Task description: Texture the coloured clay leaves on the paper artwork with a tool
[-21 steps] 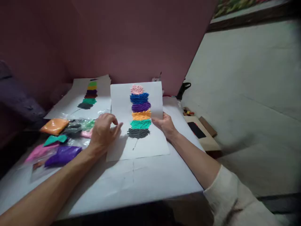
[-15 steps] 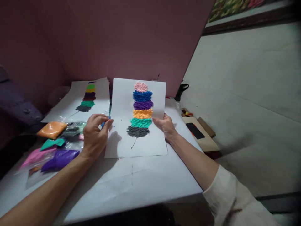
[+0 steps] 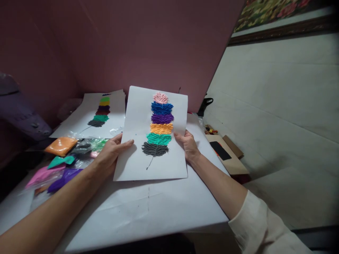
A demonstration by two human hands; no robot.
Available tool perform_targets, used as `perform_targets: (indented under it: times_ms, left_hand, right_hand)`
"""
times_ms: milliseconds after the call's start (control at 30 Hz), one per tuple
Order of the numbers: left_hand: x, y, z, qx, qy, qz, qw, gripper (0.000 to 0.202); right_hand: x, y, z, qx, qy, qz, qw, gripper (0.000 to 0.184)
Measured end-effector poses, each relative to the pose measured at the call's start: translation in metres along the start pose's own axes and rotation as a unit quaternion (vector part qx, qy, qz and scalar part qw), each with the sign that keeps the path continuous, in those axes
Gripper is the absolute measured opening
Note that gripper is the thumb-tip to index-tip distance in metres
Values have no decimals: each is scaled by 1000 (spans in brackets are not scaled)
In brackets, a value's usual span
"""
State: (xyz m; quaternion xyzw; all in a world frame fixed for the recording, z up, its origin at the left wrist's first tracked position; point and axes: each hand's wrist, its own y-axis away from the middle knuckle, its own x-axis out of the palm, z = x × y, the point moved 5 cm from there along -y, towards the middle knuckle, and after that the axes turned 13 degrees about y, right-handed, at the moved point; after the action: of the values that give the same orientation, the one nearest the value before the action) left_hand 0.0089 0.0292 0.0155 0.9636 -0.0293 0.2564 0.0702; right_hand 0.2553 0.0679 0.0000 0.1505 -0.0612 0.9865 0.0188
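A white sheet of paper (image 3: pixel 132 162) is held up, tilted toward me, above the table. On it is a raised, textured feather design (image 3: pixel 161 120) in bands of pink, blue, purple, orange, teal and dark grey, with a thin stem at the bottom. My left hand (image 3: pixel 111 151) grips the sheet's left edge, thumb on the front and fingers behind it. At the right edge, my right hand (image 3: pixel 188 144) pinches the paper the same way, its fingers hidden behind.
Another sheet with a similar banded feather (image 3: pixel 87 109) lies at the back left. Before it are bags of coloured clay-like material (image 3: pixel 62 145) in orange, teal, pink and purple. A cardboard box (image 3: pixel 230 160) with a dark flat object stands right of the white-covered table (image 3: pixel 148 218).
My left hand has gone from pinching something small and blue beside the sheet to gripping its left edge. The sheet is now tilted slightly more; my right hand keeps its hold.
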Motion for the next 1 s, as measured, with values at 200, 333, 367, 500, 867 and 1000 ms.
perform_targets:
  times_ms: [200, 333, 367, 500, 867, 1000]
  left_hand:
    - [-5, -3, 4, -15, 25, 3, 1000, 48]
    - [-10, -7, 5, -7, 30, -9, 999, 50]
    - [-11, -7, 5, -6, 31, -10, 999, 50]
    - [-13, -9, 5, -5, 34, -4, 999, 49]
    - [-12, -7, 4, 9, 33, -11, 999, 50]
    - [-13, -7, 4, 16, 37, -7, 999, 46]
  right_hand:
    - [1, 2, 0, 9, 9, -3, 1000, 46]
    - [4, 4, 0, 21, 3, 23, 1000, 45]
    - [4, 4, 0, 21, 3, 26, 999, 44]
    - [4, 4, -1, 19, 7, 30, 999, 45]
    - [6, 9, -3, 45, 34, 59, 997, 46]
    - [5, 8, -5, 44, 38, 63, 996, 46]
